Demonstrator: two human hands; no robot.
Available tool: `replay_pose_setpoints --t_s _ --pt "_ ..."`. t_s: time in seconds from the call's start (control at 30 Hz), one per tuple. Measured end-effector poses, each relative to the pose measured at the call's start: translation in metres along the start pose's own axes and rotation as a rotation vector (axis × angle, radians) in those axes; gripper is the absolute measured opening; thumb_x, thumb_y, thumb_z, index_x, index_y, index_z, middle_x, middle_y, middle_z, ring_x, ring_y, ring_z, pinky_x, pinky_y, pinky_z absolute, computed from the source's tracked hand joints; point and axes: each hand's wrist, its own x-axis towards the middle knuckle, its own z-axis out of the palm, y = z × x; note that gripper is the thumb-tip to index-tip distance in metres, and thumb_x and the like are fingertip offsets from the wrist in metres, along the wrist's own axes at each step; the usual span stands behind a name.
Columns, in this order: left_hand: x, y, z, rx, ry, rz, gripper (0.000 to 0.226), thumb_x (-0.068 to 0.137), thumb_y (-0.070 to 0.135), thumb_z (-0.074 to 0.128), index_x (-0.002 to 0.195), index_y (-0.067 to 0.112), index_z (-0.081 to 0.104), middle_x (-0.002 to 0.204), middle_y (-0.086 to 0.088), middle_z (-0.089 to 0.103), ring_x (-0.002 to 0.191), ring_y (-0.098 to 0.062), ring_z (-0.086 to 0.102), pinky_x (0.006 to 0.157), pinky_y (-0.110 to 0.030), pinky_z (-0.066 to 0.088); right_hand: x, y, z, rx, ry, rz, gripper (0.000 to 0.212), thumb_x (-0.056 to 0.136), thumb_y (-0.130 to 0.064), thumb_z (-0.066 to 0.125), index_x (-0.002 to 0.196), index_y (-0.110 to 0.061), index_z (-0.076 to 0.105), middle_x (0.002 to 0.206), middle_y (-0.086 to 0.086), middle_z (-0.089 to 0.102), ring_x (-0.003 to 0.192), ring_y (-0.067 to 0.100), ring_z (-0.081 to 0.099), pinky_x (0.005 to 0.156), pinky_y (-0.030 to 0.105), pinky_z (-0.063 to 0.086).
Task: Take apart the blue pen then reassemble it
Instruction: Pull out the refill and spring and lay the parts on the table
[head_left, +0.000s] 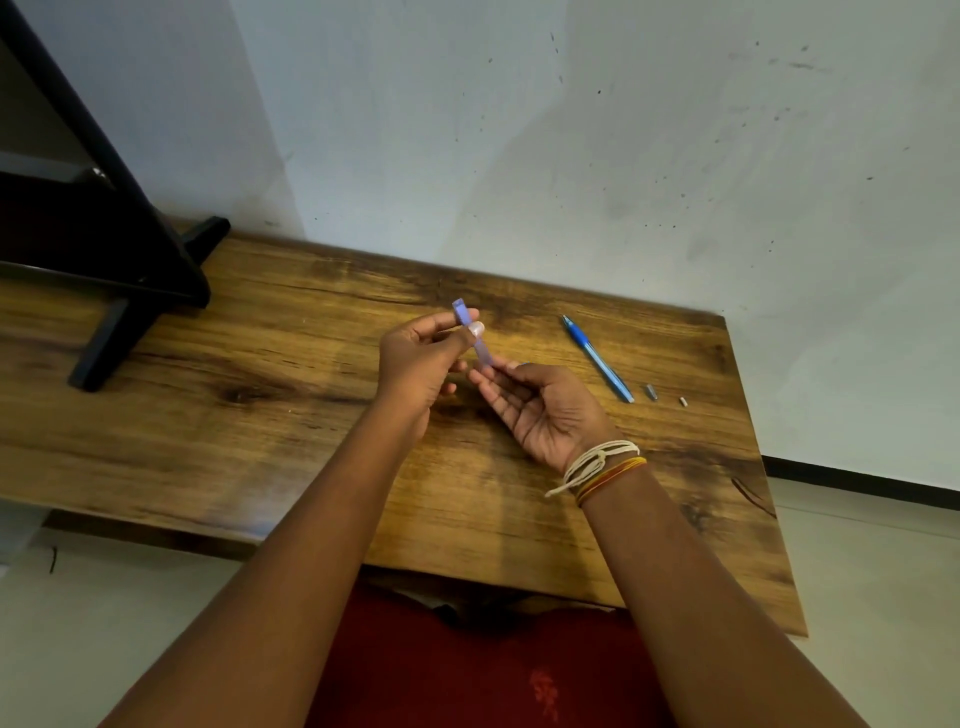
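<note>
A translucent purple-blue pen barrel (482, 349) is held above the wooden table (291, 415), tilted with its wider end (459, 310) up and away from me. My left hand (422, 364) pinches its upper part between thumb and fingers. My right hand (540, 410), palm up, touches the barrel's lower end with its fingertips. To the right, on the table, lies a blue pen (597, 357), and past its near end sit a small grey metal part (651, 392) and a tiny white piece (683, 400).
A black stand with legs (130, 291) occupies the table's far left corner. A stained white wall (571, 156) rises behind the table. The table's right edge (758, 467) drops to a pale floor. Red cloth (467, 670) is below the near edge.
</note>
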Motion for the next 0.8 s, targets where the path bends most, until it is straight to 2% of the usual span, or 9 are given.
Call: replay_pose_setpoints --t_s 0.1,0.27,0.43,0.57,0.67,0.8 --pt "-0.0034 0.0011 0.0039 0.149 -0.105 0.123 0.019 0.083 0.018 0.069 0.098 0.028 0.074 0.083 0.008 0.074 0.056 0.0 0.056 0.042 -0.014 0.04 -0.0005 -0.0001 0.0015 0.047 -0.014 0.003 0.024 0.094 0.0 0.043 0.104 0.009 0.062 0.099 0.024 0.07 0.08 0.03 0.074 0.082 0.033 0.058" --pt "-0.0022 -0.0003 0.0047 0.165 -0.054 0.133 0.02 0.087 0.015 0.065 0.104 0.021 0.073 0.088 0.005 0.074 0.056 -0.002 0.056 0.042 -0.016 0.04 -0.0019 0.0002 0.0013 0.039 -0.012 0.004 0.031 0.093 0.001 0.042 0.118 0.012 0.057 0.095 0.025 0.071 0.084 0.029 0.074 0.085 0.033 0.056" --pt "-0.0014 0.0002 0.0056 0.109 0.006 0.106 0.019 0.084 0.018 0.069 0.101 0.02 0.074 0.092 0.002 0.075 0.058 -0.004 0.058 0.042 -0.016 0.042 -0.0037 -0.0018 0.0015 0.041 0.0 0.004 0.028 0.094 0.002 0.044 0.116 0.012 0.058 0.1 0.024 0.07 0.091 0.029 0.071 0.083 0.033 0.057" --pt "0.0001 0.0024 0.0068 0.084 0.042 0.129 0.017 0.084 0.018 0.069 0.1 0.021 0.073 0.09 0.0 0.074 0.055 -0.005 0.055 0.041 -0.016 0.042 -0.0053 -0.0032 0.0009 0.047 -0.001 -0.006 0.025 0.093 0.006 0.041 0.107 0.01 0.061 0.087 0.022 0.072 0.079 0.027 0.074 0.082 0.034 0.057" --pt "0.0002 0.0016 0.0075 0.058 0.063 0.105 0.016 0.084 0.018 0.069 0.099 0.021 0.072 0.088 0.001 0.073 0.056 -0.006 0.055 0.042 -0.017 0.042 -0.0063 -0.0042 -0.0003 0.036 -0.004 -0.015 0.023 0.092 0.009 0.042 0.103 0.009 0.063 0.085 0.021 0.073 0.077 0.026 0.074 0.081 0.033 0.058" --pt "0.0003 0.0018 0.0082 -0.019 0.107 0.046 0.009 0.084 0.018 0.07 0.092 0.022 0.073 0.076 0.005 0.07 0.051 -0.004 0.054 0.041 -0.017 0.041 -0.0061 -0.0044 -0.0034 -0.034 0.022 -0.067 0.019 0.09 0.012 0.05 0.1 0.007 0.065 0.084 0.018 0.073 0.075 0.024 0.075 0.073 0.028 0.061"
